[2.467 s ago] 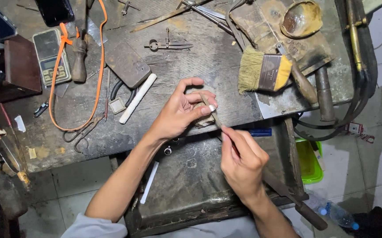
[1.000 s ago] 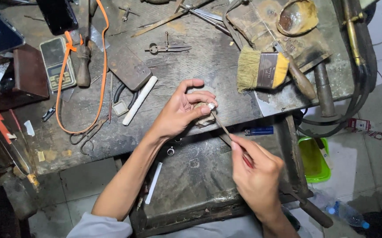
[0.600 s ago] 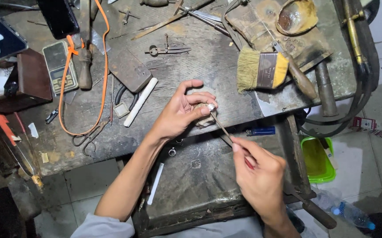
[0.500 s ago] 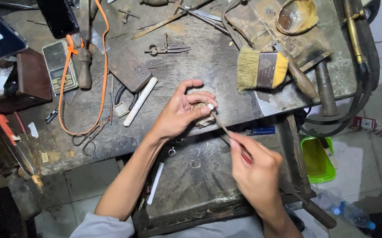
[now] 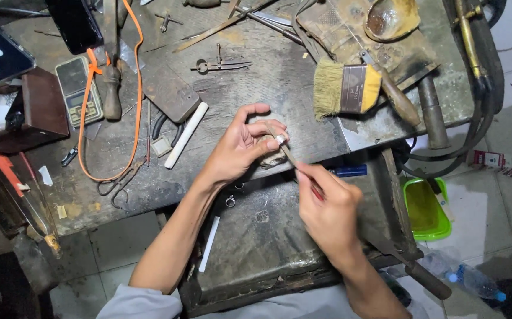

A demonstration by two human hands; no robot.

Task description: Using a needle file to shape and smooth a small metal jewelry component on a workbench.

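The small silver ring [image 5: 280,139] sits pinched at my fingertips, braced at the front edge of the workbench [image 5: 279,94]. My left hand [image 5: 241,147] is curled tight around it — thumb and forefinger closed on the metal. My right hand [image 5: 327,204] grips a thin file [image 5: 291,158], fingers shut on its handle, the tip laid against the ring. Below lies the dark metal tray [image 5: 256,248]. Further out — a white stick [image 5: 186,135], a yellow-bristled brush [image 5: 350,88], a pocket scale [image 5: 79,91].

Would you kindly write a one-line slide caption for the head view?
Left hand steadies a small ring at the workbench edge while the right hand works a thin file against it.
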